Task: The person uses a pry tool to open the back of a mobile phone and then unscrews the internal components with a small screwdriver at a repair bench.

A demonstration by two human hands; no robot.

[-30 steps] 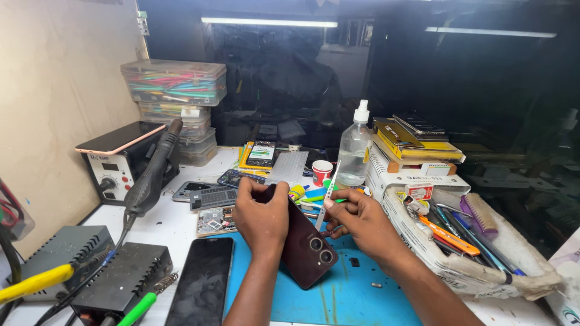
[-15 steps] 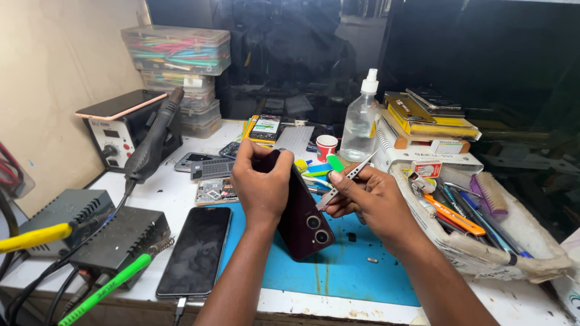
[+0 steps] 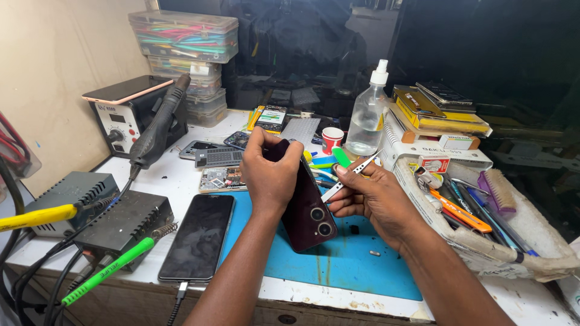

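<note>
Two hands work over the blue mat (image 3: 338,259): left hand (image 3: 273,172) fingers wrapped around a dark phone (image 3: 308,211), right hand (image 3: 371,196) pinching tweezers (image 3: 350,176). Beside them, a tray (image 3: 483,250) holds brush and pens.

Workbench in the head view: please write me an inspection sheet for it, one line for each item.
Surface: white bench with a blue mat, small screws on it.
Job's things: dark red phone upright, cameras toward the viewer; metal tweezers.
Clutter: black phone lying flat, spray bottle, tool tray, stacked plastic boxes.
Hands: left hand grips the phone's top; right hand holds the tweezers in its fingers.
Cables: black cable plugged into the flat phone; leads by the soldering station.
Surroundings: beige wall at left, dark glass behind.
</note>
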